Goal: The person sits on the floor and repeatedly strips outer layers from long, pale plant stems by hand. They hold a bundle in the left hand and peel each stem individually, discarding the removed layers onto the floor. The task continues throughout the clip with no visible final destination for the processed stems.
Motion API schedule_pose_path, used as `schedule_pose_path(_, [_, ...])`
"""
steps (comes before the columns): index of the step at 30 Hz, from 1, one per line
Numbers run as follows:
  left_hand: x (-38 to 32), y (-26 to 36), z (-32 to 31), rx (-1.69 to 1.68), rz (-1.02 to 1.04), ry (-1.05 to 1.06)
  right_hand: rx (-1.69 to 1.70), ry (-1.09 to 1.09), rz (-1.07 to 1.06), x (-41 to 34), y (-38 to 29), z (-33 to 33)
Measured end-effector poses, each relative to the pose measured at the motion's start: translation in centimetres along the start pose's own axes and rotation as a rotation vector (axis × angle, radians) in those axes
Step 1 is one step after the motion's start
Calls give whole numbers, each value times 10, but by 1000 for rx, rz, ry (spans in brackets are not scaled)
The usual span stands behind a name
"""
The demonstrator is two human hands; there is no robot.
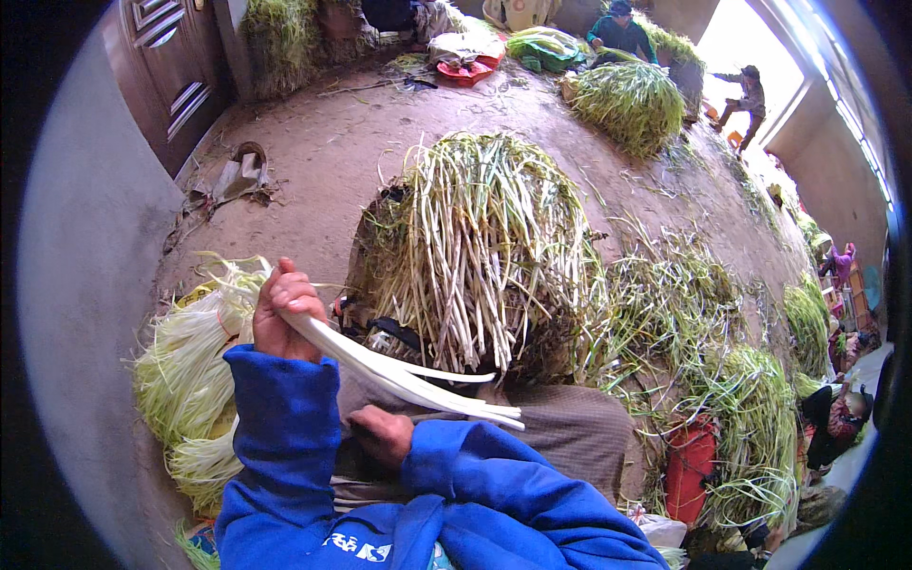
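My left hand (288,310) is closed around a bunch of peeled white stalks (399,374), which look like garlic greens or leeks. Their white ends slant down to the right over my lap, and the leafy ends stick out behind the fist. Below the stalks, my right hand (385,431) rests by my lap with its fingers curled; whether it holds anything is hidden. In front of my knees stands a big heap of untrimmed stalks (484,249), white stems hanging towards me. Cleaned pale bundles (189,349) lie at my left, one tied with a thin reddish band.
Loose leaves and stalks (662,306) cover the floor at right, beside a red sack (690,467). A brown door (174,68) and a grey wall (92,235) bound the left. Further off, a person (621,35) sits behind another heap (627,103); more people are at right.
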State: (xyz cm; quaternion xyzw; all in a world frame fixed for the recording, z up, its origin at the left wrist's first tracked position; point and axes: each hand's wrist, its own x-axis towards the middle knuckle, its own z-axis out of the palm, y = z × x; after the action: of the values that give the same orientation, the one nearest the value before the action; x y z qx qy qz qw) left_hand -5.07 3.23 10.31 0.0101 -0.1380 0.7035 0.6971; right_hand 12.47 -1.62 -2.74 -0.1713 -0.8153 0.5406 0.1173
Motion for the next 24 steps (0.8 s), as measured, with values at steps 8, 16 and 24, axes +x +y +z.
schedule_pose_path(8, [-25,-24,-86,124,176,483,-127,-444,-100,-39,-19,22])
schedule_pose_path(16, [-45,-7,-148,193,-55,464,337,-270,175,-105,-94,-187])
schedule_pose_path(24, [-46,-53,-159,-139,-390,463,-839,753,154,15,12,-282])
